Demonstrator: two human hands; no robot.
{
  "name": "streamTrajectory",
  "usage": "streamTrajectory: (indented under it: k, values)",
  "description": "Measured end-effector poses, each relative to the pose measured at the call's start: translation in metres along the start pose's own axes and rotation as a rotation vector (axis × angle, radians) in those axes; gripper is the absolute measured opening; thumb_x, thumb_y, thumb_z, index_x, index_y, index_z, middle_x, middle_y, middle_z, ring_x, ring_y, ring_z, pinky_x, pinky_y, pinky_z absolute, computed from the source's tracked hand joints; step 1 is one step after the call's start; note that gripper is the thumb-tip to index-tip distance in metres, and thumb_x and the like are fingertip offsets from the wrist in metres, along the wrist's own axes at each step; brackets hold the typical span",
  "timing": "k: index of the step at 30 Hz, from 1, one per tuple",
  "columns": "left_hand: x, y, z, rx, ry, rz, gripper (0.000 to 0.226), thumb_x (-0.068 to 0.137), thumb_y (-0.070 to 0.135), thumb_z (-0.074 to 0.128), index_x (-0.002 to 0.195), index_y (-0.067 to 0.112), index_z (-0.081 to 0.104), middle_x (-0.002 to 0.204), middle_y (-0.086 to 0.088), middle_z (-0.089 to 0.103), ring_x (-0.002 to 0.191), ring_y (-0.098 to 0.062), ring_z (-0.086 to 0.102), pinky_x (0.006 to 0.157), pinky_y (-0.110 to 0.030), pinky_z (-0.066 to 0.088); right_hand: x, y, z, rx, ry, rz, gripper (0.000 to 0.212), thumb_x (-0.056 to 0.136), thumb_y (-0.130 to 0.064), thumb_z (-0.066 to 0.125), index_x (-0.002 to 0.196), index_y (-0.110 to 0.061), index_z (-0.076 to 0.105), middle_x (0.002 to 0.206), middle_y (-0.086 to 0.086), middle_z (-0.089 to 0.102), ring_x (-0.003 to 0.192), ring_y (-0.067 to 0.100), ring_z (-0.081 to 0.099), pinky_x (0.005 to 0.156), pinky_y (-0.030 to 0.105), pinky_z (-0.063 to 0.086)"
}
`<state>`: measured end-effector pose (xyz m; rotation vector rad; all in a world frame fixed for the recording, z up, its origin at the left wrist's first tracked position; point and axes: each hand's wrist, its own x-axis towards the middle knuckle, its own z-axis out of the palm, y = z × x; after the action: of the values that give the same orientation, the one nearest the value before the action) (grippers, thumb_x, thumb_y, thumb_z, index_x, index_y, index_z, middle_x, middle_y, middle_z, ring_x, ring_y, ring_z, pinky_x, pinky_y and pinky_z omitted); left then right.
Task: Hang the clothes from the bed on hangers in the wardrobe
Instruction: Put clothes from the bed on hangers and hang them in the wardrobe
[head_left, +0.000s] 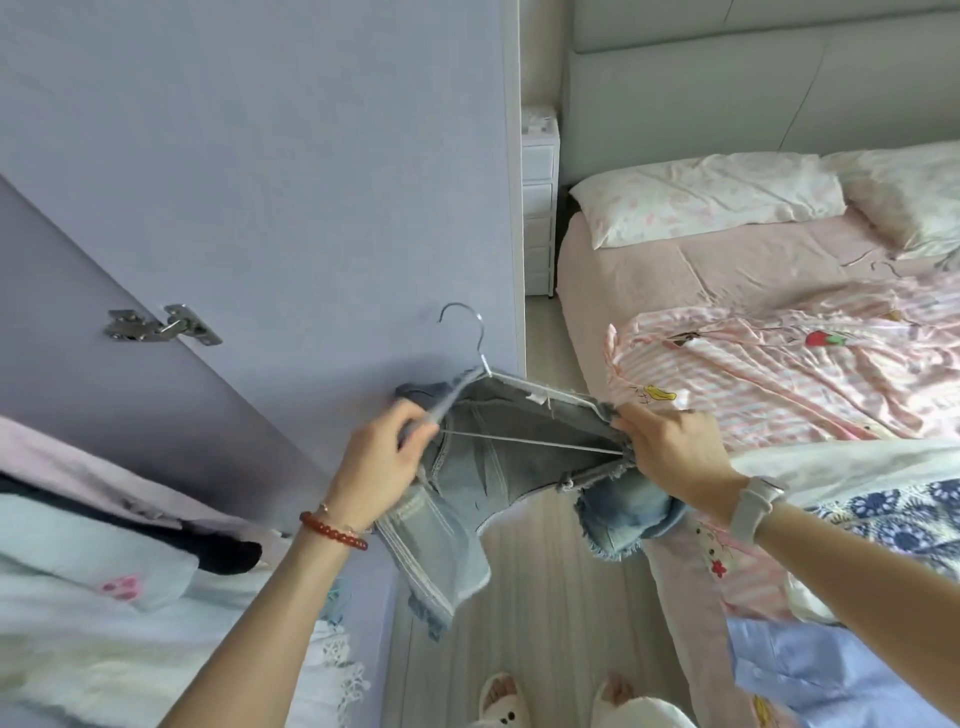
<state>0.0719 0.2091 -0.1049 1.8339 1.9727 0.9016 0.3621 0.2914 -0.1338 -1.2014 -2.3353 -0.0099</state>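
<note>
A light blue denim garment (483, 478) with frayed edges is spread over a thin metal hanger (480, 358), whose hook points up in front of the lilac wardrobe door (260, 208). My left hand (382, 460) pinches the denim and the hanger's left end. At the hanger's right end my right hand (675, 447) grips the denim. On the bed (675, 270) to the right lie a pink striped garment (779, 374), a blue floral piece (883, 514) and a pale blue piece (810, 670).
Clothes hang inside the wardrobe at lower left (104, 571). A metal hinge (161, 325) sits on the open door. A white drawer unit (540, 197) stands between wardrobe and bed. Two pillows (701, 202) lie at the bed's head. My slippered feet (561, 701) stand on the wooden floor.
</note>
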Motion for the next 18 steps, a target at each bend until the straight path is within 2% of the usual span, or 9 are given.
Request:
streamTrajectory:
  k: [2,3,4,6,8,10,12,14,18]
  values:
    - [-0.007,0.004,0.008,0.087,-0.441,-0.052,0.019,0.089,0.035,0.054,0.077,0.021,0.058,0.062,0.008,0.054,0.051,0.001,0.05,0.049,-0.015,0.036,-0.004,0.007,-0.002,0.071,0.058,0.021,0.033,0.086,-0.021,0.041,0.066,-0.005,0.061,0.041,0.002,0.052,0.028,0.017,0.044,0.033,0.019,0.034]
    - [-0.01,0.0,0.012,0.193,-0.54,-0.082,0.024,0.089,0.039,0.054,0.077,0.02,0.062,0.073,0.008,0.057,0.061,0.0,0.053,0.057,-0.02,0.042,-0.005,0.012,-0.003,0.101,0.08,0.01,0.036,0.087,-0.023,0.039,0.064,-0.005,0.06,0.041,0.002,0.051,0.029,0.017,0.045,0.035,0.019,0.034]
    - [-0.009,-0.002,0.011,0.258,-0.491,-0.1,0.025,0.088,0.039,0.056,0.078,0.019,0.066,0.081,0.005,0.059,0.073,-0.007,0.057,0.067,-0.026,0.045,-0.007,0.015,-0.005,0.121,0.088,0.003,0.038,0.087,-0.025,0.038,0.062,-0.006,0.058,0.04,0.003,0.05,0.03,0.017,0.045,0.036,0.018,0.034]
    - [-0.003,-0.006,0.007,0.305,-0.061,-0.038,0.019,0.086,0.032,0.062,0.085,0.014,0.068,0.094,-0.002,0.061,0.09,-0.022,0.058,0.078,-0.032,0.044,-0.009,0.021,-0.009,0.125,0.103,-0.016,0.038,0.088,-0.025,0.038,0.06,-0.006,0.055,0.04,0.003,0.049,0.03,0.018,0.045,0.037,0.017,0.032]
    - [0.006,-0.006,0.006,0.38,0.142,0.061,0.034,0.084,0.035,0.059,0.108,0.01,0.063,0.111,-0.01,0.058,0.105,-0.032,0.052,0.087,-0.043,0.042,-0.013,0.022,-0.014,0.111,0.108,-0.022,0.038,0.087,-0.025,0.039,0.059,-0.006,0.054,0.039,0.003,0.047,0.03,0.019,0.044,0.04,0.015,0.027]
    - [0.018,-0.004,0.017,0.429,-0.013,0.129,0.052,0.087,0.042,0.048,0.129,0.011,0.051,0.133,-0.013,0.049,0.124,-0.034,0.041,0.1,-0.05,0.033,-0.019,0.023,-0.019,0.101,0.119,-0.017,0.037,0.086,-0.024,0.04,0.058,-0.005,0.055,0.039,0.003,0.046,0.029,0.018,0.043,0.042,0.014,0.022]
    - [0.026,0.001,0.036,0.407,-0.162,0.114,0.047,0.094,0.038,0.046,0.136,0.017,0.044,0.142,-0.005,0.041,0.135,-0.029,0.028,0.109,-0.05,0.016,-0.029,0.026,-0.025,0.107,0.123,0.003,0.038,0.087,-0.025,0.04,0.059,-0.006,0.055,0.039,0.001,0.046,0.03,0.017,0.042,0.04,0.014,0.019]
    - [0.031,0.01,0.056,0.311,-0.172,0.135,0.033,0.095,0.026,0.047,0.126,0.015,0.053,0.13,-0.006,0.054,0.127,-0.028,0.04,0.108,-0.046,0.019,-0.046,0.032,-0.029,0.112,0.111,0.058,0.037,0.088,-0.025,0.04,0.06,-0.007,0.055,0.04,0.001,0.047,0.032,0.018,0.044,0.038,0.015,0.022]
    - [0.029,0.036,0.093,0.061,-0.179,0.177,0.016,0.094,0.017,0.049,0.091,0.01,0.064,0.089,-0.004,0.064,0.084,-0.026,0.059,0.075,-0.035,0.043,-0.104,0.044,-0.033,0.131,0.032,0.27,0.032,0.087,-0.026,0.041,0.068,-0.008,0.059,0.05,0.001,0.057,0.041,0.02,0.055,0.038,0.021,0.039]
